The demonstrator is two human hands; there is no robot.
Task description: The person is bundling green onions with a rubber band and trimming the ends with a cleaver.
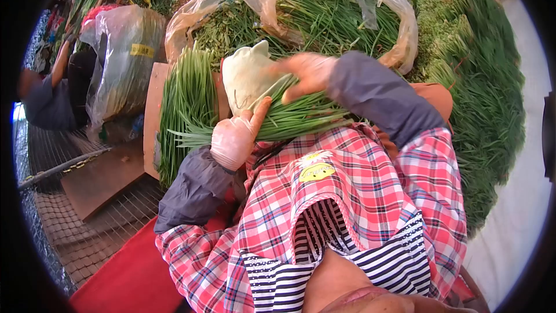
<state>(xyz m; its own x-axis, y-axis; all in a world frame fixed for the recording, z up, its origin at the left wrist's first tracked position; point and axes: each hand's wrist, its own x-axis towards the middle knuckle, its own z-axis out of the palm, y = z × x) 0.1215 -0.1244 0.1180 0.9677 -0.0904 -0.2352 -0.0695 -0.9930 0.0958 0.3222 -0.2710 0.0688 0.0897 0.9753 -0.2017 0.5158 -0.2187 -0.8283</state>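
Observation:
A bunch of long green garlic chives lies across my lap. My left hand, in a pale thin glove with bare fingertips, is closed around the left part of this bunch, index finger stretched along it. My right hand is bent over the pale stalk ends from above, its fingers blurred by motion. Just beyond the hands sits a cream-coloured cloth, partly covered by them. On the left, a thick pile of chives hangs over a brown board.
Clear plastic bags of cut greens stand ahead. A long heap of chives runs down the right beside a white sheet. Another person sits far left near a filled plastic bag. A loose board lies on netting.

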